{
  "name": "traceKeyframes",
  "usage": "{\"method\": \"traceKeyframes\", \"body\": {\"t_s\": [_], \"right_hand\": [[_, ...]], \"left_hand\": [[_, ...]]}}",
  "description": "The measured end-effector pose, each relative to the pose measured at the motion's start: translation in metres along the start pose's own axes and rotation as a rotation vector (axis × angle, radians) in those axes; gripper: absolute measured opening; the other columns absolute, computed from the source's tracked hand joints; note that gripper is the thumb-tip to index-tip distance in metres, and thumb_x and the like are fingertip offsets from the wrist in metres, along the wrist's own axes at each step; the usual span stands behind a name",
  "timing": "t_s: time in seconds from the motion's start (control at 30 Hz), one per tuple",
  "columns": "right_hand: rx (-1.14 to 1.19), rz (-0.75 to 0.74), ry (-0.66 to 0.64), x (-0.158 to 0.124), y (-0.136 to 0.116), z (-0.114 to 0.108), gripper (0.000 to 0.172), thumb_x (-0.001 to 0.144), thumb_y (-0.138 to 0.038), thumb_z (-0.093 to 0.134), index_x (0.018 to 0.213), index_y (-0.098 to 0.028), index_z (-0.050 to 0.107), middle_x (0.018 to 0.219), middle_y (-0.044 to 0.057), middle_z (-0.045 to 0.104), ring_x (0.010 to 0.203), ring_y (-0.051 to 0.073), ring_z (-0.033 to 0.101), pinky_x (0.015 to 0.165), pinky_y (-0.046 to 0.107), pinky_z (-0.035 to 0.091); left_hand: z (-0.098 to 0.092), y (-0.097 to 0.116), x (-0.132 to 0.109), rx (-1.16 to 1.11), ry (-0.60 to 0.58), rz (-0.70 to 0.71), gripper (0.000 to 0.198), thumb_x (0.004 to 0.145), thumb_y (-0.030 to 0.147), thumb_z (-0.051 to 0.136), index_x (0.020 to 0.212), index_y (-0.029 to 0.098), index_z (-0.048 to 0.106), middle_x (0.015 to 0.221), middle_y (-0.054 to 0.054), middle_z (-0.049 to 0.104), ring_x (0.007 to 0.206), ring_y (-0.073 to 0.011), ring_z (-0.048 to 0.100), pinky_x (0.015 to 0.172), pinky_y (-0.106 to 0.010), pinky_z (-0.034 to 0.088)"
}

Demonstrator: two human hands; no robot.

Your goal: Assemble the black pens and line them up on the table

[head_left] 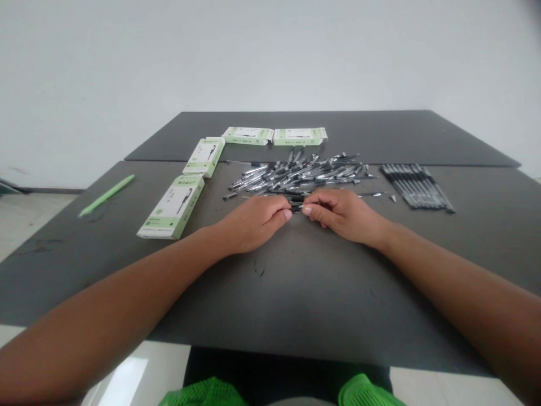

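Note:
My left hand [261, 221] is closed around a pen [297, 208], and only a short dark piece of it shows past my thumb. Close against it, my right hand [338, 213] pinches the other end of the pen between thumb and fingers. Just behind both hands spreads a loose pile of clear and black pens and pen parts [296, 172]. To the right of my right hand lies a tiny cone-shaped pen tip [393, 198]. Farther right, several pens [416, 186] rest side by side in a neat row.
Several green-and-white pen boxes [174, 206] form a bent line at the left and back of the dark table [296, 293]. A light green pen-like stick [107, 195] lies at far left. Black marks dot the tabletop. A white wall [270, 56] stands behind.

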State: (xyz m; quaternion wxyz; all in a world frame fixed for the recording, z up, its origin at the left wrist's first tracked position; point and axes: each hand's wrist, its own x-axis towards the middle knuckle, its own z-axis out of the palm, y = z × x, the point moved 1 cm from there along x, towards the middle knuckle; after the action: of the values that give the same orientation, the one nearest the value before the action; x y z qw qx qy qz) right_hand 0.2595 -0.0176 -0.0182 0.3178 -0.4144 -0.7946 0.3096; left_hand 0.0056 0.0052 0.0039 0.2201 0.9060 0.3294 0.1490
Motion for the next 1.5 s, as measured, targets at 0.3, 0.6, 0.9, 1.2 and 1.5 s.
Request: {"method": "traceKeyframes", "body": {"t_s": [0.3,0.6,0.9,1.2,1.5], "right_hand": [[0.020,0.007,0.008,-0.0015,-0.0031,0.0000,0.031,0.104,-0.049,0.073,0.114,-0.020,0.077,0.092,0.005,0.075,0.078,0.019,0.065,0.069,0.031,0.049],[-0.050,-0.046,0.004,-0.0010,-0.0062,-0.0008,0.022,0.107,-0.039,0.068,0.114,-0.019,0.076,0.089,0.004,0.074,0.074,0.017,0.063,0.067,0.030,0.047],[-0.070,-0.032,-0.013,0.0001,-0.0051,-0.0008,0.029,0.109,-0.046,0.064,0.109,-0.020,0.078,0.090,0.004,0.075,0.078,0.018,0.065,0.072,0.031,0.047],[-0.060,-0.005,-0.030,-0.0001,-0.0064,-0.0013,0.031,0.110,-0.047,0.063,0.103,-0.020,0.078,0.084,0.002,0.071,0.074,0.017,0.061,0.069,0.031,0.045],[-0.064,-0.009,-0.030,-0.0002,-0.0051,-0.0011,0.032,0.109,-0.049,0.064,0.112,-0.021,0.079,0.094,0.005,0.077,0.081,0.020,0.066,0.073,0.032,0.049]], "left_hand": [[-0.0002,-0.0001,0.0005,-0.008,0.009,-0.006,0.029,0.111,0.036,0.050,0.105,0.018,0.072,0.091,-0.003,0.074,0.080,-0.0181,0.064,0.073,-0.032,0.042],[-0.0007,0.0001,0.0005,0.000,0.001,-0.002,0.028,0.111,0.035,0.050,0.106,0.018,0.072,0.092,-0.003,0.075,0.079,-0.0183,0.065,0.073,-0.031,0.042],[-0.0008,0.0017,0.0005,0.000,-0.003,0.002,0.028,0.110,0.034,0.051,0.107,0.017,0.073,0.094,-0.005,0.076,0.083,-0.0194,0.067,0.075,-0.032,0.044],[0.0004,0.0015,-0.0001,-0.009,-0.001,0.007,0.026,0.109,0.034,0.053,0.108,0.018,0.073,0.096,-0.005,0.077,0.085,-0.0201,0.069,0.076,-0.033,0.045],[0.0001,0.0018,-0.0001,-0.008,-0.008,-0.003,0.027,0.110,0.035,0.053,0.108,0.018,0.073,0.094,-0.005,0.077,0.084,-0.0197,0.068,0.075,-0.032,0.044]]}}
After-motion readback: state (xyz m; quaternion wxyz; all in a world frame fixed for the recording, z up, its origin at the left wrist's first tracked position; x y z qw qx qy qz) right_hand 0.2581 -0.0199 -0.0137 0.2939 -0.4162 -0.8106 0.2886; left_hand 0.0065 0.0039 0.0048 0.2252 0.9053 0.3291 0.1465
